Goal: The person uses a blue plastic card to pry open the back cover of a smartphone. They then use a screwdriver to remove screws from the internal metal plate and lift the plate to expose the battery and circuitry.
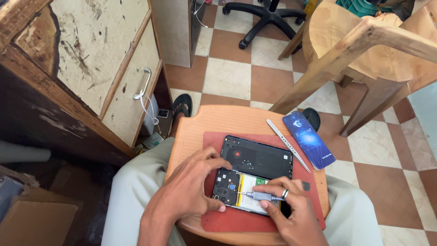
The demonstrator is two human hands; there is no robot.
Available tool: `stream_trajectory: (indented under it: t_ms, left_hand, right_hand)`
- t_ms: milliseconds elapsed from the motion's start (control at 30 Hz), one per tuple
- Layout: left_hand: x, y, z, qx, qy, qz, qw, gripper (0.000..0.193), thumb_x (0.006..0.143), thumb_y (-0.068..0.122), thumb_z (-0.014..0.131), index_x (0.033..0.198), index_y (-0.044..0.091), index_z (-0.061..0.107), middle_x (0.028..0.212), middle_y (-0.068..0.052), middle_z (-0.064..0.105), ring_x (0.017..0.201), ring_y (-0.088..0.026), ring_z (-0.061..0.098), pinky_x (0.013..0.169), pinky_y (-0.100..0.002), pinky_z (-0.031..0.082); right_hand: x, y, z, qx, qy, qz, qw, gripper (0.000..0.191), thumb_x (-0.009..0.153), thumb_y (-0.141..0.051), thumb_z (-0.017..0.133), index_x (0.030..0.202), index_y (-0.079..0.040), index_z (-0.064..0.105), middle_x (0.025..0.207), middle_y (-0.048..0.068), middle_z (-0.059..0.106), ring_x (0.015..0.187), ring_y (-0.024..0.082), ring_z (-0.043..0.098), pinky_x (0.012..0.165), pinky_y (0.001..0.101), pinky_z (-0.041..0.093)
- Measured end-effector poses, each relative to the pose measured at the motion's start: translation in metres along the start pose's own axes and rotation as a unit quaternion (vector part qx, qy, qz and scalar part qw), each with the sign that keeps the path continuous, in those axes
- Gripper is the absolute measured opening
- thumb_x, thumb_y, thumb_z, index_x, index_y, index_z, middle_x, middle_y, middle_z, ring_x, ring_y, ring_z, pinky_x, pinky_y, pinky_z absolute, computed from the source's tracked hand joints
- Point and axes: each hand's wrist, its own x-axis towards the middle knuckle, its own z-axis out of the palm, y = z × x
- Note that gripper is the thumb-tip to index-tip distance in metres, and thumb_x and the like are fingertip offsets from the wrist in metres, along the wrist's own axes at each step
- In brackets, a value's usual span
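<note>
Opened phone [246, 191], lower centre: light, fragile; steady by edges. Left hand [191, 191] pins it; right hand [291, 214] pinches screwdriver [261, 196].

Phone's [248, 191] lower edge under hands

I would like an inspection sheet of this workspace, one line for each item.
Surface: round wooden board on the lap, red mat on it.
Job's things: opened phone; black back cover beside it.
Clutter: tweezers, blue card.
Grippers: left hand steadies the phone; right hand holds a small screwdriver.
Cables: white cable at the cabinet.
Surroundings: checkered floor, wooden chair, office chair base.
</note>
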Motion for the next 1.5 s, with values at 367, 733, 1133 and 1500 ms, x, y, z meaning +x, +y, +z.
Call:
stream_trajectory:
  t_ms: [367,733,1133,1500]
  left_hand:
    - [-0.002,0.0,-0.004,0.034,0.044,0.073,0.996,0.062,0.047,0.02,0.092,0.103,0.0,0.074,0.1,-0.013,0.072,0.102,-0.034,0.066,0.091,-0.042,0.05]
    - [-0.005,0.003,-0.007,-0.002,0.042,0.043,0.998,0.051,0.051,0.02,0.09,0.096,0.0,0.077,0.087,-0.018,0.075,0.084,-0.033,0.072,0.076,-0.039,0.057]
    - [-0.001,0.009,0.002,-0.105,0.068,-0.061,0.99,0.081,0.038,-0.001,0.095,0.116,0.0,0.071,0.099,-0.011,0.075,0.088,-0.02,0.073,0.078,-0.032,0.06]
    - [0.0,0.005,0.014,-0.15,0.089,-0.183,0.968,0.075,0.036,0.005,0.099,0.107,0.004,0.074,0.101,-0.006,0.079,0.092,-0.015,0.076,0.083,-0.029,0.061]
  right_hand:
    - [-0.001,0.012,0.002,-0.125,-0.018,-0.004,0.992,0.025,0.087,-0.027,0.069,0.107,-0.012,0.065,0.101,0.003,0.058,0.098,0.023,0.051,0.089,0.0421,0.034]
    - [-0.003,0.022,0.005,-0.212,-0.023,-0.063,0.975,0.029,0.088,-0.034,0.064,0.111,-0.016,0.064,0.103,0.003,0.058,0.095,0.026,0.049,0.082,0.0423,0.033]
    - [-0.001,0.02,-0.001,-0.136,-0.006,-0.073,0.988,0.022,0.085,-0.024,0.07,0.103,-0.012,0.065,0.1,0.002,0.064,0.094,0.024,0.055,0.085,0.0393,0.036]
    - [0.001,0.013,-0.001,-0.146,-0.023,-0.057,0.987,0.022,0.085,-0.023,0.07,0.104,-0.013,0.063,0.1,0.0,0.062,0.092,0.023,0.054,0.086,0.0396,0.035]
